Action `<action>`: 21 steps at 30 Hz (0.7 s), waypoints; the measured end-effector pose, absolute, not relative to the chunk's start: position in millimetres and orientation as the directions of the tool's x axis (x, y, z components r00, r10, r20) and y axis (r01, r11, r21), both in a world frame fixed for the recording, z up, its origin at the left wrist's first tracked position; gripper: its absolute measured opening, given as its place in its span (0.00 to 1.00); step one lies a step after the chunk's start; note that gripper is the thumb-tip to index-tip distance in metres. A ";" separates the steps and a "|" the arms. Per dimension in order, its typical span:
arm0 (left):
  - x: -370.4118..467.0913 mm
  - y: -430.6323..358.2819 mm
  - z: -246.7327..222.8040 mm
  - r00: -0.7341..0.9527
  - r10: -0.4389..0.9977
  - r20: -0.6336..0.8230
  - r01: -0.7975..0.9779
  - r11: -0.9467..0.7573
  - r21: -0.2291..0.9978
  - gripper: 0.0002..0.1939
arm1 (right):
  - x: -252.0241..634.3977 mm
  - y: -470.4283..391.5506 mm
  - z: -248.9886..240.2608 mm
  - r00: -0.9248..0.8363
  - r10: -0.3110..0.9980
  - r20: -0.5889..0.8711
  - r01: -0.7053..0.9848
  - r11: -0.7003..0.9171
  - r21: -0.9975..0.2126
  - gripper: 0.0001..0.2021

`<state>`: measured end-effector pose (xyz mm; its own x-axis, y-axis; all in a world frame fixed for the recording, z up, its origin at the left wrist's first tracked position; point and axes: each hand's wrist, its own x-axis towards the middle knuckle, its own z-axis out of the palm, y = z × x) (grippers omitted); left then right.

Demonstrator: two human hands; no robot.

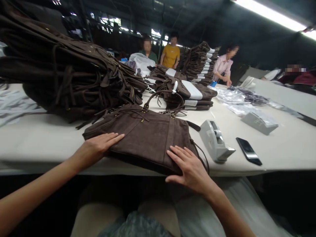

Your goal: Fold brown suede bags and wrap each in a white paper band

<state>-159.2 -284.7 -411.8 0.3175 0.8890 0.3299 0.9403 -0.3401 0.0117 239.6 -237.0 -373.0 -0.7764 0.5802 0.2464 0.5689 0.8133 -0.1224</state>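
A dark brown handbag (145, 138) lies flat at the table's front edge, its handles pointing away from me. My left hand (100, 144) rests on the bag's left front part, fingers stretched out flat. On the bag's right front corner lies my right hand (186, 166), with the fingers spread and the thumb apart. Neither hand grips the bag. A thin cord hangs in a loop off the bag's right side, close to my right hand. The bag's underside is hidden.
A tall pile of brown bags (81, 72) stands at left. Behind are bags with white paper bands (194, 89). On the right are a grey tape dispenser (214, 141), a phone (248, 150), another dispenser (260, 122) and clear plastic bags (229, 95). Several people are beyond the table (283, 154).
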 end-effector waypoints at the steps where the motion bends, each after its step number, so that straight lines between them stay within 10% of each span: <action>1: -156.0 -285.8 -411.8 0.316 0.889 0.331 0.942 -0.337 0.006 0.28 | 246.3 -238.1 -375.0 -0.788 0.567 0.241 0.563 0.821 -0.090 0.37; 14: -161.0 -294.8 -422.9 0.411 0.861 0.301 0.905 -0.424 -0.023 0.25 | 269.7 -242.9 -465.5 -0.742 0.485 0.463 0.553 0.833 0.012 0.34; 21: -153.2 -300.7 -396.8 0.476 0.879 0.026 0.879 -0.476 -0.005 0.47 | 270.3 -261.2 -477.3 -0.776 0.468 0.422 0.560 0.819 0.122 0.37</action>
